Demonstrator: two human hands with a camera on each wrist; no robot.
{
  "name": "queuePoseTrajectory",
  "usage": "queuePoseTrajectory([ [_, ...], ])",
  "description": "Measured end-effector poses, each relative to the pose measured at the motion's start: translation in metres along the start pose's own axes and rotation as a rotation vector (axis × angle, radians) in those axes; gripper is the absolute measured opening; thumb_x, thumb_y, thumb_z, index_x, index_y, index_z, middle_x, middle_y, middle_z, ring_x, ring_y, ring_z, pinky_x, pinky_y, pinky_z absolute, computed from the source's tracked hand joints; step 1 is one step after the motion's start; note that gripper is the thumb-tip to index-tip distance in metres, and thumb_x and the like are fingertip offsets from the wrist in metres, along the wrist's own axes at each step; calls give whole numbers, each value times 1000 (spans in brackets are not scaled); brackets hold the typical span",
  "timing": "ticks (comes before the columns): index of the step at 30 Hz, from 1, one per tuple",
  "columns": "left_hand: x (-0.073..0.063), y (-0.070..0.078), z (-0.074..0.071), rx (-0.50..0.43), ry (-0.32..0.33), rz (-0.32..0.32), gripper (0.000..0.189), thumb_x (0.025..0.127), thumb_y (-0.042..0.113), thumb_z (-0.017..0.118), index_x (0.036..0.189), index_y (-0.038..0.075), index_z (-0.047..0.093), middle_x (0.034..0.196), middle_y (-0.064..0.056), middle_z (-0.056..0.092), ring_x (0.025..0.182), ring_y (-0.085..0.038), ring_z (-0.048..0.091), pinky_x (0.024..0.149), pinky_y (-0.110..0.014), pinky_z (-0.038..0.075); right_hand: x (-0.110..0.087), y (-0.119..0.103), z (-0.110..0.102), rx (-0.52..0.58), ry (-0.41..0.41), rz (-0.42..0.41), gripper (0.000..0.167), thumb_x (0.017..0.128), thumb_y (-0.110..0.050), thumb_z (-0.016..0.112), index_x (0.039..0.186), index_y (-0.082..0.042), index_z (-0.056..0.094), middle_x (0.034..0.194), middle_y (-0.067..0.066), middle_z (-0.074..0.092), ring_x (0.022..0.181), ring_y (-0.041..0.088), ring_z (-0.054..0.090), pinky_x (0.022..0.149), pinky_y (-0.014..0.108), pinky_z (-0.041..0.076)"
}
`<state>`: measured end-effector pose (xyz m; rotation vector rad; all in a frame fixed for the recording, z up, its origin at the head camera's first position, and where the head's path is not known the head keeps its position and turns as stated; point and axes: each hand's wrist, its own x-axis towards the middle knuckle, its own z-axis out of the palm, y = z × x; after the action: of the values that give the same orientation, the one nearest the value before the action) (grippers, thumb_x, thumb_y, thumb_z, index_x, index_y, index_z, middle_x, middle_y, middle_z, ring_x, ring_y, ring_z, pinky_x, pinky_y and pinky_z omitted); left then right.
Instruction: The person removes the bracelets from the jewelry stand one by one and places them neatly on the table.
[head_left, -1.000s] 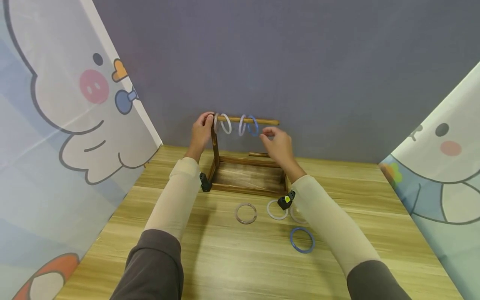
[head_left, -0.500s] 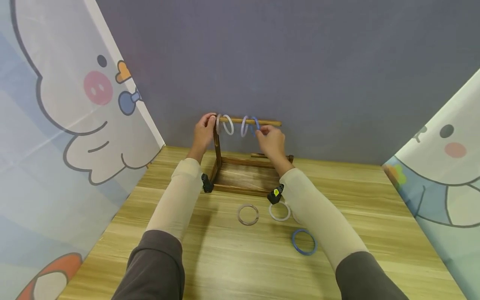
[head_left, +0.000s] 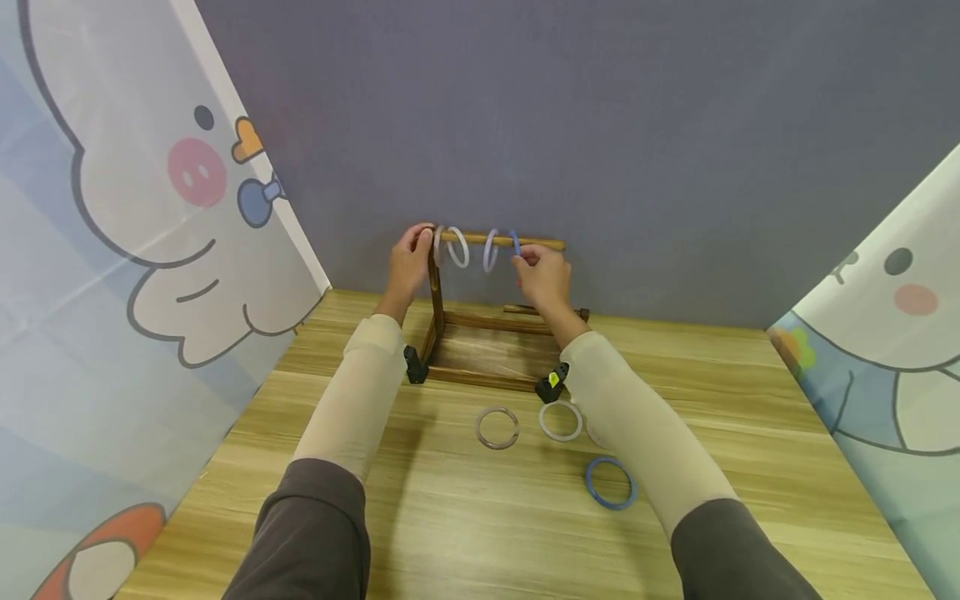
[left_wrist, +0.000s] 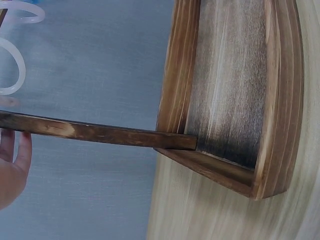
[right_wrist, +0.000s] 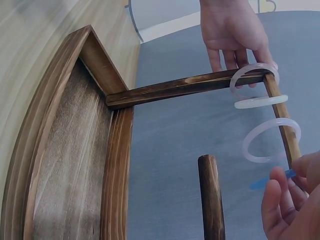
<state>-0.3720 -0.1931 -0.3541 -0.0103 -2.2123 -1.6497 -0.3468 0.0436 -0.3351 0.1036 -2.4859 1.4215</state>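
A wooden bangle stand [head_left: 480, 379] has a post on its left and a top bar [head_left: 543, 243] reaching right. My left hand [head_left: 407, 271] holds the upper end of the post [left_wrist: 105, 134], fingers behind it. From the bar hang a pale brownish bangle [right_wrist: 237, 82], a white bangle [head_left: 458, 247], a lavender bangle [head_left: 491, 251] and a blue bangle [right_wrist: 265, 181]. The blue one is nearest the bar's free end, and my right hand [head_left: 546, 279] pinches it between thumb and fingers. Those fingers partly hide it.
On the table in front of the stand lie a brownish bangle [head_left: 497, 447], a white bangle [head_left: 561, 438] and a blue bangle [head_left: 611, 505]. Another pale bangle is half hidden by my right sleeve [head_left: 645, 433]. A shorter, lower peg [right_wrist: 211, 195] also belongs to the stand.
My right hand has moved left to the blue bangle on the bar and taken hold of it. That bangle has turned more edge-on. My left hand has stayed on the post.
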Motion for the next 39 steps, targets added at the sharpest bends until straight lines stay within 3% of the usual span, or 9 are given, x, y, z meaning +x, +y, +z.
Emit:
queuePoseTrajectory([
  [4, 1, 1, 1, -8, 6, 1, 41, 108, 42, 48, 139, 19, 60, 133, -12, 63, 116, -25, 59, 102, -42, 48, 1, 0, -2, 19, -15, -8, 26, 98, -23, 69, 119, -9, 74, 108, 9, 78, 55, 2, 63, 115, 42, 38],
  [7, 1, 1, 1, -13, 6, -5, 40, 107, 42, 49, 138, 19, 61, 132, -11, 63, 116, -24, 59, 102, -42, 48, 2, 0, -3, 33, -19, -11, 26, 99, -24, 69, 119, -9, 74, 109, 9, 78, 53, 0, 61, 122, 45, 26],
  [11, 3, -1, 1, -8, 6, -9, 40, 107, 42, 48, 138, 20, 61, 132, -11, 63, 116, -24, 59, 102, -43, 48, 1, -3, -5, 53, -18, 8, 26, 98, -25, 69, 119, -11, 74, 110, 8, 78, 56, 6, 66, 102, 32, 49],
  [13, 3, 0, 1, -6, 9, -13, 40, 107, 43, 48, 139, 20, 61, 133, -10, 63, 117, -24, 58, 103, -42, 48, 1, -5, -5, 69, -19, 18, 26, 98, -24, 69, 120, -11, 74, 111, 7, 78, 62, 13, 71, 79, 28, 57],
  [14, 4, 0, 1, -8, 9, -15, 40, 107, 43, 48, 139, 20, 61, 133, -10, 63, 117, -24, 58, 103, -42, 48, 1, -6, -6, 71, -21, 21, 26, 98, -24, 69, 120, -12, 74, 111, 7, 77, 66, 16, 73, 69, 26, 58],
  [17, 3, 1, 1, -9, 10, -16, 40, 107, 42, 48, 139, 20, 60, 134, -10, 63, 118, -24, 58, 103, -42, 48, 1, -7, -6, 98, -24, 30, 25, 98, -24, 69, 120, -12, 74, 111, 8, 78, 70, 21, 75, 65, 24, 57],
  [20, 2, 1, 1, -11, 4, -18, 40, 108, 42, 48, 139, 20, 60, 134, -9, 63, 119, -24, 58, 103, -42, 47, 1, -5, -7, 118, -23, 42, 25, 98, -23, 70, 120, -12, 74, 110, 9, 77, 63, 15, 71, 49, 20, 52],
  [25, 1, 1, 1, -17, -1, -19, 41, 108, 42, 48, 140, 20, 60, 134, -10, 63, 119, -23, 58, 103, -41, 47, 2, -1, -10, 128, -14, 52, 25, 98, -23, 70, 120, -13, 74, 109, 9, 77, 56, 3, 63, 47, 19, 51],
  [39, 5, -6, 5, -8, 6, -13, 40, 108, 42, 48, 139, 20, 60, 133, -10, 63, 116, -22, 57, 102, -40, 47, -3, 5, -22, 111, -15, 51, 29, 98, -25, 70, 122, -10, 73, 113, 10, 76, 58, 3, 63, 48, 20, 52],
])
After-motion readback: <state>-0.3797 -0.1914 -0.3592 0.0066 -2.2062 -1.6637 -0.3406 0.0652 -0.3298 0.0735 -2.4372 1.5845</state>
